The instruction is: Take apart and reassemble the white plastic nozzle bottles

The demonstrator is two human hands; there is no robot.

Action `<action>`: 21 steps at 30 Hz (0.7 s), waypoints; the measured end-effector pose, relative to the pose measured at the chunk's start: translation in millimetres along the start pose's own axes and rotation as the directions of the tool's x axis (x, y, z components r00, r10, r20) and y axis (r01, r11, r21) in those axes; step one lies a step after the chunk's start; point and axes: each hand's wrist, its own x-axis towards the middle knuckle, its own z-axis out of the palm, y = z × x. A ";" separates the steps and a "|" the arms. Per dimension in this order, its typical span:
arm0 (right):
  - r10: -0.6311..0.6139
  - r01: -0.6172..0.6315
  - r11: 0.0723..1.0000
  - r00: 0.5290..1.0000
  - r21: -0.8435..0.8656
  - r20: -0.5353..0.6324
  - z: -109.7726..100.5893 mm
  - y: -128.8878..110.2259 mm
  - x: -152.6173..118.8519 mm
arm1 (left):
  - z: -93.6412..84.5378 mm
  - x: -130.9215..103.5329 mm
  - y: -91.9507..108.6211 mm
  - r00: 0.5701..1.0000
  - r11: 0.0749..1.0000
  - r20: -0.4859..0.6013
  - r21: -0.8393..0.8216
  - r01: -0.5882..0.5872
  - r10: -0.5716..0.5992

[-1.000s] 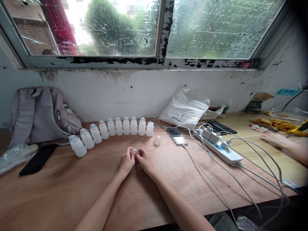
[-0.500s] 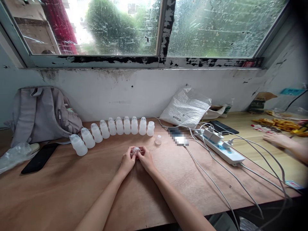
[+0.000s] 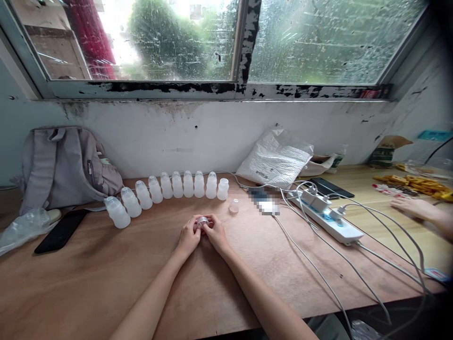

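My left hand and my right hand meet at the middle of the table. Their fingertips are closed round a small clear round bottle cap, its lower part hidden behind the thumbs. Beyond them, several frosted white baby bottles stand upright in a curved row, most with clear domed tops. The bottle at the row's right end has no dome and shows its bare neck. To the right of my hands lies a clear shallow ring piece, with a tiny clear piece just behind it.
On the left are a grey backpack, a black phone and a clear plastic bag. Cables and a white power strip stretch across the right. A white plastic sack leans on the wall. Another person's hand rests far right.
The cap has tilted slightly between my fingers, which stay closed on it. The whole view has shifted a little. The bottles have not moved.
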 end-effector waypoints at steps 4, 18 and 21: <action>0.008 -0.008 1.000 1.000 0.025 0.000 -0.6 -3.1 -0.7 | -0.1 -0.8 1.4 1.000 1.000 -0.002 0.027 0.004 -0.004; 0.064 -0.060 0.996 0.997 0.065 -0.051 -3.1 -15.0 -4.0 | 0.7 -3.3 2.2 0.996 0.996 0.044 0.033 -0.081 0.079; 0.088 -0.085 0.995 0.994 0.048 -0.063 -3.5 -15.1 -3.8 | 0.2 -3.7 2.8 0.994 0.994 0.044 0.017 -0.104 0.103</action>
